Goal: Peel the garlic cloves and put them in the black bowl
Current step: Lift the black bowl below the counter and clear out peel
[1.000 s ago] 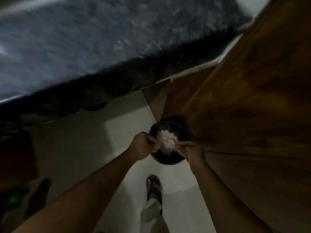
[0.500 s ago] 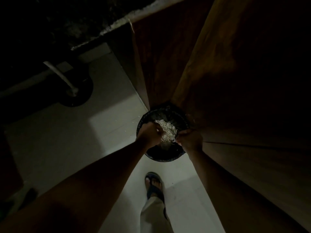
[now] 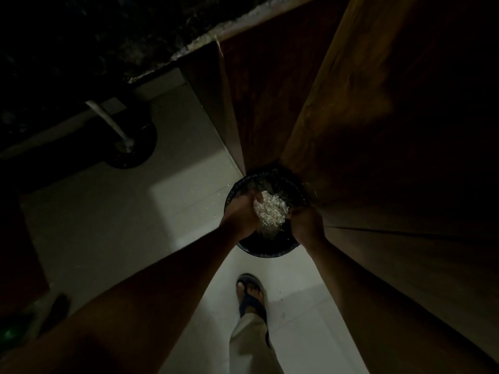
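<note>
**Both hands over a black container on the floor, dim light**

Head view. Very dark scene, looking straight down. A round black container (image 3: 266,248) stands on the pale tiled floor (image 3: 167,211), tucked against a brown wooden cabinet front (image 3: 378,130). Whether it is a bowl or a bin cannot be told. A heap of pale papery garlic skins (image 3: 271,211) sits between the two hands, above the container's mouth.

Left hand (image 3: 239,215): fingers curled round the left side of the heap; grip closed on the skins. Right hand (image 3: 306,221): fingers curled in against the right side of the heap, holding it. No whole cloves can be made out.

A few pale flecks lie on the floor left of the container. One foot in a dark sandal (image 3: 251,295) stands below it. A dark round object with a pale handle (image 3: 129,147) rests far left under the dark speckled worktop edge (image 3: 162,49).
</note>
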